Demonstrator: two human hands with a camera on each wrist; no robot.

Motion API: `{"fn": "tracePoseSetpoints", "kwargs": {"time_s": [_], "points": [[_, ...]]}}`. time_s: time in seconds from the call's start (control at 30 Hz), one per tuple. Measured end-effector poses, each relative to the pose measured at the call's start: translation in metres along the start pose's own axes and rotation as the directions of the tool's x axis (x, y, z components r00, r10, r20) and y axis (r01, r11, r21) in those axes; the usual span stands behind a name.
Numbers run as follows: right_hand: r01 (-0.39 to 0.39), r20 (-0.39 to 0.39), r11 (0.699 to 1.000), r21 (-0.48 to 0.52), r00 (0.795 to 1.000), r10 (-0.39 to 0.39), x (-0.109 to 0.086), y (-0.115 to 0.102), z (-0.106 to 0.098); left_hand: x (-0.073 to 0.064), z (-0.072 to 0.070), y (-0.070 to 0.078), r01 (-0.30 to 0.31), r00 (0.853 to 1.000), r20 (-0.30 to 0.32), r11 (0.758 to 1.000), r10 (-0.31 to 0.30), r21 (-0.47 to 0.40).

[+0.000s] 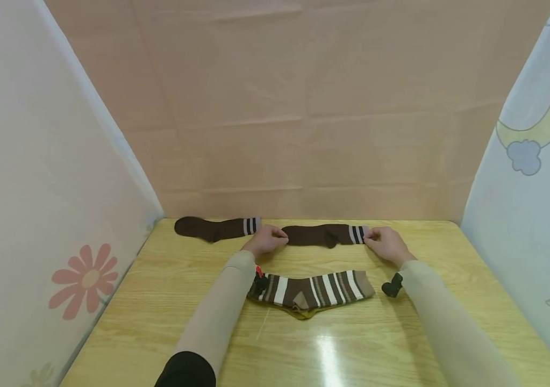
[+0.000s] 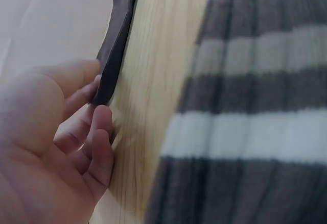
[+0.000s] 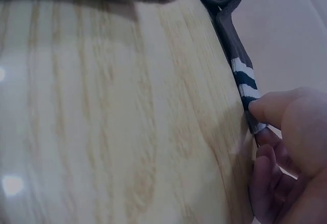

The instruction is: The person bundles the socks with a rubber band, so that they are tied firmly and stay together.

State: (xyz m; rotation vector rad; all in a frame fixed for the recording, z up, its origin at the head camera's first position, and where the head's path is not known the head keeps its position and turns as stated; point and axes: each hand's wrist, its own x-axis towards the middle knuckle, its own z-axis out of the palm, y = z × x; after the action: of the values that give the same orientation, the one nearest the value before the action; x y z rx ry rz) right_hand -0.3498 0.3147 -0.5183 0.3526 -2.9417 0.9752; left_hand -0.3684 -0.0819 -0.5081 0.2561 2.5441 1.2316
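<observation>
A dark brown sock [image 1: 306, 235] with pale and black bands at its cuff stretches between both hands at the back of the table. My left hand [image 1: 267, 240] pinches its toe end between thumb and fingers. At the cuff, my right hand [image 1: 387, 244] pinches the banded edge; the right wrist view shows the thumb over the cuff [image 3: 245, 81]. A matching brown sock [image 1: 214, 228] lies flat to the left, its cuff beside my left hand. Nearer the front lies a striped brown and white sock [image 1: 323, 290], with mustard fabric [image 1: 304, 315] showing beneath it.
The wooden table [image 1: 158, 322] meets a tan backdrop [image 1: 304, 161] along its far edge. White cloth walls, one with a pink flower [image 1: 83, 279] and one with a moon [image 1: 541, 126], stand at either side. My left forearm partly covers the striped sock's left end.
</observation>
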Motion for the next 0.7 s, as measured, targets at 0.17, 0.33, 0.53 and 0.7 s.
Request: {"fn": "tracePoseSetpoints", "kwargs": {"time_s": [0.17,0.33,0.53,0.7], "points": [[-0.008,0.002,1.000,0.017,1.000,0.008,-0.0001,-0.0002,0.0008,-0.0009,0.0003,-0.0010,-0.030,0.998,-0.061,0.996,0.035,0.084],[-0.026,0.018,0.999,0.043,1.000,0.025,-0.0003,-0.0024,0.0016,0.0007,-0.0008,-0.0025,-0.044,0.996,-0.078,0.993,0.053,0.111],[-0.041,0.018,0.998,0.040,0.999,0.041,0.0004,-0.0011,0.0014,0.0000,-0.0013,-0.0007,-0.057,0.995,-0.078,0.993,0.065,0.107],[-0.013,0.024,0.999,0.034,1.000,0.012,-0.0013,-0.0010,0.0025,-0.0021,-0.0003,0.0011,-0.072,0.994,-0.070,0.990,0.081,0.123]]}}
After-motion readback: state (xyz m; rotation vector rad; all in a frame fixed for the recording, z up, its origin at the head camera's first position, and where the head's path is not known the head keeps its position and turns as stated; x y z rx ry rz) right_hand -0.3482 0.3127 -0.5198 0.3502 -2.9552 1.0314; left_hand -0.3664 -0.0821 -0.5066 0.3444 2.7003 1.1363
